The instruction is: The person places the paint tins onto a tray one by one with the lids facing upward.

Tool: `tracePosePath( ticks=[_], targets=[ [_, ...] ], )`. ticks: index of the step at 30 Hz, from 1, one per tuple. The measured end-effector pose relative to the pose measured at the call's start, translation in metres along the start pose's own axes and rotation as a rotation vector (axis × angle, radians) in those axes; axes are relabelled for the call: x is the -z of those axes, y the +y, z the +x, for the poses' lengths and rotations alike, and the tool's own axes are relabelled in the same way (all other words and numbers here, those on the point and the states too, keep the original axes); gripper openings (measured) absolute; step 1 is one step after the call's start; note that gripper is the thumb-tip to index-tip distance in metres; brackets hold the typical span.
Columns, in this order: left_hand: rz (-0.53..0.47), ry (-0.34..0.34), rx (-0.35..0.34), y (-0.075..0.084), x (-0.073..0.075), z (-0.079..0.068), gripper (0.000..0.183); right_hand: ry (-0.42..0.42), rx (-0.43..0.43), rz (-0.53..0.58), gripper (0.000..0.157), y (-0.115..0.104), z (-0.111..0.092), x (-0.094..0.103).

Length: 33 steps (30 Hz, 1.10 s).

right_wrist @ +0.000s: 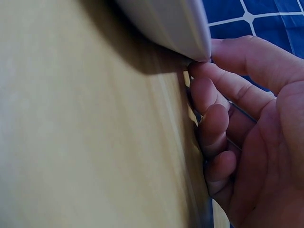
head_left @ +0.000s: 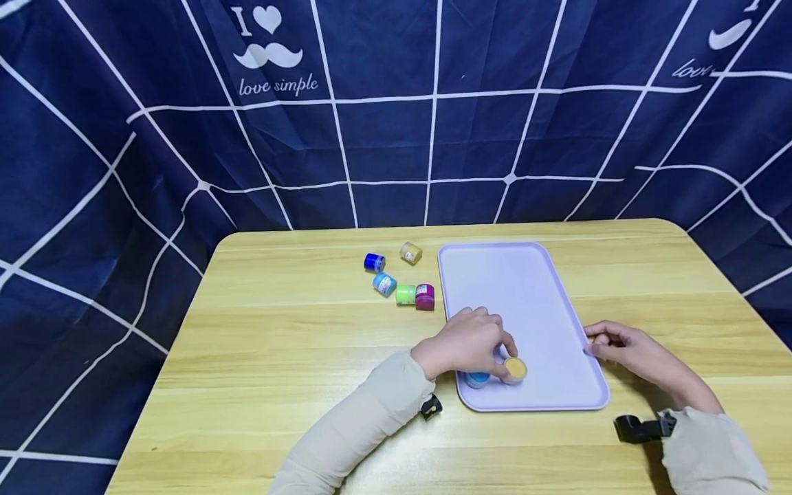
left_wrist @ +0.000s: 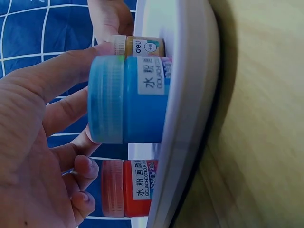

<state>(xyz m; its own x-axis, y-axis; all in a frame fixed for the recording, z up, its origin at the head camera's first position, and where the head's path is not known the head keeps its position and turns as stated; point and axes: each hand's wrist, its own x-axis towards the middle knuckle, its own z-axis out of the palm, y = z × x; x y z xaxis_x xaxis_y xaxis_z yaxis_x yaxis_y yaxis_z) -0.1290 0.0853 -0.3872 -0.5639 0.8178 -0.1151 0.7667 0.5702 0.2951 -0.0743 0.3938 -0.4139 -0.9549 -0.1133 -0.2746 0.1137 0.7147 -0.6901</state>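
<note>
My left hand [head_left: 473,344] reaches over the lilac tray [head_left: 526,295], thumb and forefinger pinching a gouache paint jar with an ochre lid [head_left: 515,368] near the tray's front edge. Beside it on the tray stands a blue paint jar [left_wrist: 142,102], partly under the hand in the head view. A red paint jar [left_wrist: 130,187] stands there too, hidden from above by the hand. At the tray's right rim, my right hand [head_left: 631,350] holds the edge between thumb and forefinger, its other fingers curled by the tabletop [right_wrist: 118,142].
Left of the tray lie several paint jars on their sides: dark blue [head_left: 374,262], yellow [head_left: 411,253], light blue [head_left: 384,284] and light green [head_left: 405,295], with a purple jar [head_left: 425,297] alongside. A navy checked cloth [head_left: 383,137] hangs behind the table.
</note>
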Motion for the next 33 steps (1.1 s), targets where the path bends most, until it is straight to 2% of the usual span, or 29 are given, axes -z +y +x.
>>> tracePosePath(
  ticks=[16, 21, 24, 27, 33],
  targets=[
    [-0.046, -0.003, -0.02, -0.003, -0.002, -0.001, 0.034, -0.008, -0.02, -0.009, 0.04, 0.0, 0.0, -0.001],
    [-0.07, 0.011, -0.024, -0.008, 0.0, -0.003, 0.035, -0.011, -0.022, 0.001, 0.04, -0.001, 0.0, -0.001],
    [-0.105, 0.039, -0.027, -0.015, 0.006, -0.007, 0.034, -0.016, -0.018, 0.005, 0.04, -0.001, 0.0, 0.0],
    [-0.159, 0.095, -0.017, -0.027, 0.015, -0.014, 0.035, -0.017, -0.017, 0.001, 0.04, -0.001, 0.0, 0.0],
    [-0.308, 0.229, 0.062, -0.068, 0.027, -0.039, 0.039, -0.021, -0.015, -0.01, 0.039, 0.0, 0.0, -0.001]
  ],
)
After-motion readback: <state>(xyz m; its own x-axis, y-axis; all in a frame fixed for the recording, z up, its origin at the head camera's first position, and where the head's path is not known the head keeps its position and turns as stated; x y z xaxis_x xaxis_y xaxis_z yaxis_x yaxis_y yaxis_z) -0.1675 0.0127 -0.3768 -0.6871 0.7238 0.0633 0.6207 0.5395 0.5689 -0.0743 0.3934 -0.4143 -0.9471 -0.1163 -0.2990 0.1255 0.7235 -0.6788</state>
